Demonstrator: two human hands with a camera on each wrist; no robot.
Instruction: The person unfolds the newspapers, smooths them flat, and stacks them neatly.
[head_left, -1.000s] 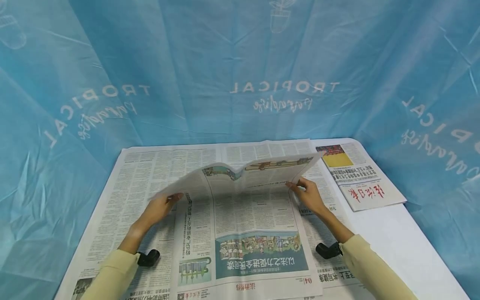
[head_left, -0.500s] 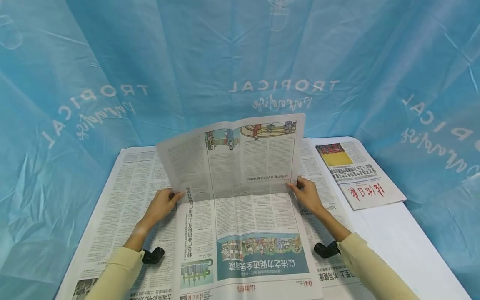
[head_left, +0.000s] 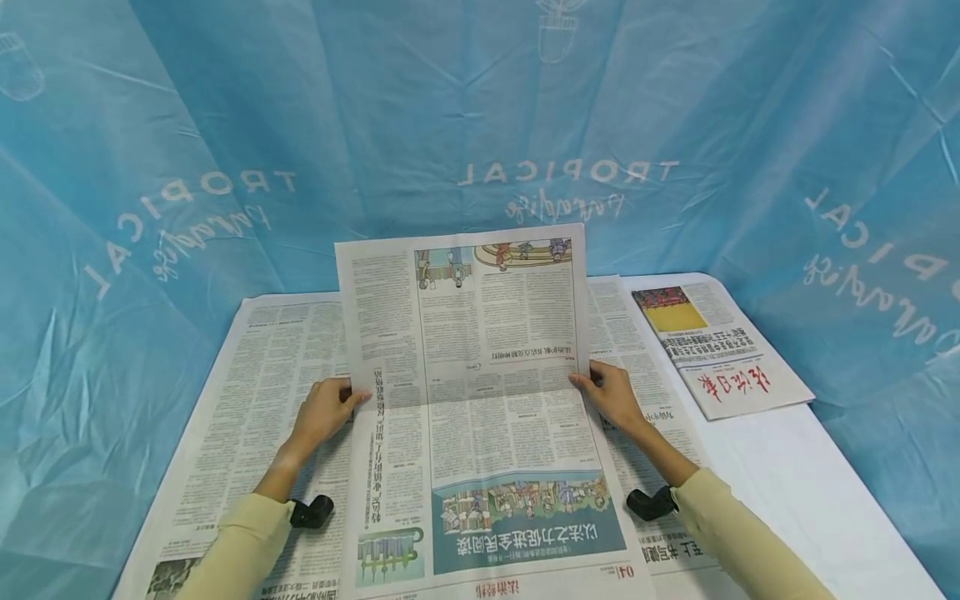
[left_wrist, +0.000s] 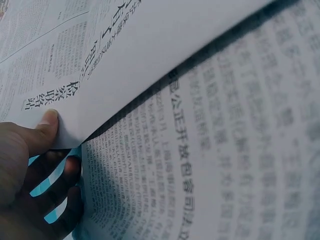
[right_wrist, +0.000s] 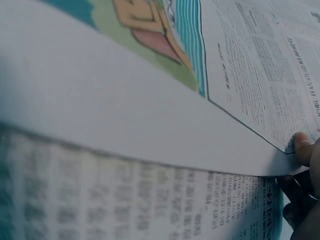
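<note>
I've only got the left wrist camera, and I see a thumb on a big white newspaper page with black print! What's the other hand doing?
Observer: The right hand pinches the opposite edge of that white, black-printed newspaper sheet.
Operator: Ooh! Are there any cartoons on it?
Observer: Yes, a wide blue-green cartoon panel with lots of little people sits low on the sheet in the head view.
Operator: And what's over to the right?
Observer: A folded white newspaper with a red-and-yellow photo lies toward the right edge of the white table.
</note>
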